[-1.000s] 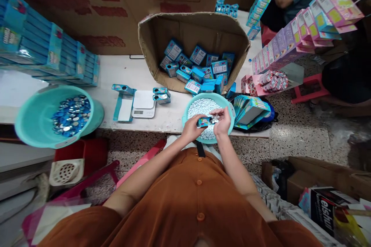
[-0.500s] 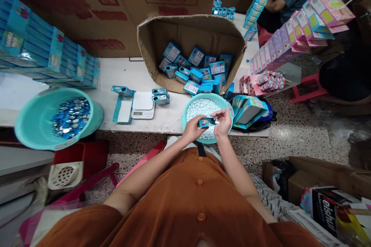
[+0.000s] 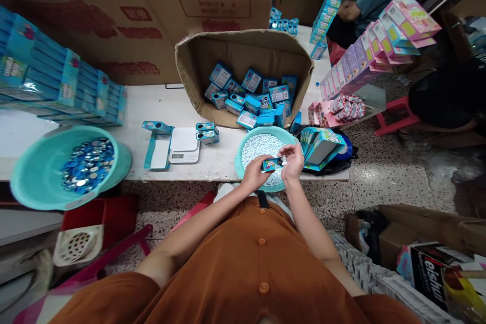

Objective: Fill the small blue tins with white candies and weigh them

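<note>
My left hand (image 3: 254, 174) is closed around a small blue box (image 3: 270, 164), held lying on its side above a turquoise basin (image 3: 239, 163). Small white round pellets (image 3: 261, 146) fill much of that basin. My right hand (image 3: 293, 162) is cupped at the box's dark round opening, with a few white pellets in its curled fingers. Whether any pellets are inside the box, I cannot tell. Behind the basin, an open cardboard carton (image 3: 246, 40) lies with many similar blue boxes (image 3: 252, 104) in it.
Left of the basin are two upright blue boxes (image 3: 207, 134), a white scale (image 3: 184, 146) and a blue tray (image 3: 157, 152). A second basin (image 3: 123, 162) holds blue and silver discs. Folded display cartons (image 3: 322, 147) stand right. Another person's hand (image 3: 349, 11) shows at the back.
The camera view has shifted slightly, so the table sits lower in the picture. Both hands stay together over the basin, with the box and pellets still held.
</note>
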The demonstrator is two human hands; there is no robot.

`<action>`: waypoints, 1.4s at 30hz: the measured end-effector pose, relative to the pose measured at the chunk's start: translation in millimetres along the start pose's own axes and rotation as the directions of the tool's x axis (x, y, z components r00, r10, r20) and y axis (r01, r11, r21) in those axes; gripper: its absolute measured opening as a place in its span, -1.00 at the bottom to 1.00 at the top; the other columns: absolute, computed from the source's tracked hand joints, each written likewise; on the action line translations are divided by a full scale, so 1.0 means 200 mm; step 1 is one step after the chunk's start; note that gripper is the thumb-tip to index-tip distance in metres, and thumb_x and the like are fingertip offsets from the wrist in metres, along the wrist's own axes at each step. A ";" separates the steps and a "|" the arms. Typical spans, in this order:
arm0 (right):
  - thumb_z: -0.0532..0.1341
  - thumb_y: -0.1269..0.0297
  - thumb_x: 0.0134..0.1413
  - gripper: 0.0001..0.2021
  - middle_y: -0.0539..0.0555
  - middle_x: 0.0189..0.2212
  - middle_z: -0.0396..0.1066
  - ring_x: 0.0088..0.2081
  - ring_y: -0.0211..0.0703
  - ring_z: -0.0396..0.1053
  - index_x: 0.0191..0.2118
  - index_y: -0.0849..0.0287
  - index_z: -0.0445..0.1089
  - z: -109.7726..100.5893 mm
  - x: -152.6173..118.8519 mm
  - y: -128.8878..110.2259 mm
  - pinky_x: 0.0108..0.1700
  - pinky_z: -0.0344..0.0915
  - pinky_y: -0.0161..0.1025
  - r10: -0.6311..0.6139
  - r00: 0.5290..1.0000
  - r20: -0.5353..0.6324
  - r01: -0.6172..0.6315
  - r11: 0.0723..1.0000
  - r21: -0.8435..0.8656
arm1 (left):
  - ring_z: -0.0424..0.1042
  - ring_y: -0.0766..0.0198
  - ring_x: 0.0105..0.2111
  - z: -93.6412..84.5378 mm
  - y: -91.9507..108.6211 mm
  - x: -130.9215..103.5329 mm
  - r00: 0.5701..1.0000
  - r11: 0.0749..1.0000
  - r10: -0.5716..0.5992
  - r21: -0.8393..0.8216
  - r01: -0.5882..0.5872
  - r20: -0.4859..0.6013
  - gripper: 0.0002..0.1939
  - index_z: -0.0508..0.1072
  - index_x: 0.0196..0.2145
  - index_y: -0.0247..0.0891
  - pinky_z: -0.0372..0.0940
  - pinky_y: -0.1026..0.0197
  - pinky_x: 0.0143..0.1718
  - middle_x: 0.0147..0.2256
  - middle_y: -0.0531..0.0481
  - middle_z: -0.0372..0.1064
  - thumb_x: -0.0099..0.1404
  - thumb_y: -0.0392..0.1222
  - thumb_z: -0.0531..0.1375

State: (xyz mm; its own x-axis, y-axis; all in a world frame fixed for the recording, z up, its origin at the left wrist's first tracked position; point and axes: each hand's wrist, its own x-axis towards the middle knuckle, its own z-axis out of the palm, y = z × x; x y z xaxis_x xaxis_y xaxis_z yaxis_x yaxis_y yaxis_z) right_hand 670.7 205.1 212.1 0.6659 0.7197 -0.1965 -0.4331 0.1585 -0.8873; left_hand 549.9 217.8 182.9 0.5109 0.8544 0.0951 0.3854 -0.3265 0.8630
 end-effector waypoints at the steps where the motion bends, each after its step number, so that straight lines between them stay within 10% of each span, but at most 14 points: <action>1: 0.00 -0.02 0.13 -0.58 -0.02 -0.62 0.34 -0.57 -0.30 0.31 -0.54 0.18 0.32 0.00 0.00 -0.01 -0.45 0.26 -0.30 -0.011 1.000 0.004 0.011 1.000 -0.012 | 0.39 0.13 -0.09 0.01 0.00 0.00 1.000 1.000 -0.005 -0.018 0.005 -0.008 -0.61 0.38 -0.11 -0.19 0.28 0.08 -0.05 -0.13 -0.05 0.42 0.06 -0.30 0.27; 23: -0.02 0.06 0.16 -0.65 -0.01 -0.56 0.36 -0.50 -0.27 0.37 -0.46 0.16 0.33 0.05 -0.11 -0.07 -0.38 0.27 -0.29 -0.171 0.984 0.052 0.174 0.982 -0.077 | 0.38 0.17 -0.09 0.01 0.05 -0.03 0.993 0.974 -0.004 -0.225 -0.023 -0.116 -0.68 0.37 -0.14 -0.19 0.28 0.11 -0.03 -0.14 -0.05 0.40 0.10 -0.28 0.25; 33: 0.01 0.04 0.13 -0.67 0.00 -0.51 0.38 -0.43 -0.23 0.41 -0.41 0.18 0.34 0.10 -0.10 0.00 -0.25 0.33 -0.20 -0.177 0.984 0.032 0.179 0.980 -0.088 | 0.39 0.17 -0.08 -0.02 -0.07 0.01 0.999 0.958 0.011 -0.285 -0.026 -0.053 -0.66 0.37 -0.13 -0.21 0.28 0.07 -0.03 -0.13 -0.07 0.40 0.10 -0.26 0.26; 42: 0.02 0.01 0.11 -0.62 0.05 -0.44 0.41 -0.35 -0.23 0.38 -0.41 0.21 0.39 0.12 -0.09 0.15 -0.18 0.31 -0.19 -0.086 0.996 -0.030 0.079 0.978 -0.192 | 0.31 0.14 -0.01 -0.44 -0.30 -0.12 0.969 0.994 -0.095 0.026 0.103 -0.228 -0.62 0.37 -0.11 -0.14 0.23 0.04 0.04 -0.07 -0.08 0.34 0.09 -0.12 0.29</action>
State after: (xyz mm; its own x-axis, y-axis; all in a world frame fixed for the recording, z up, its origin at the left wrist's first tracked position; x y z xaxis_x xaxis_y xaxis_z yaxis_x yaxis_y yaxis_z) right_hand 630.9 212.7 199.8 0.7185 0.6830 -0.1313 -0.2540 0.0819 -0.9637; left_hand 447.1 252.0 173.4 0.2833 0.9511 0.1235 0.4560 -0.2468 0.8551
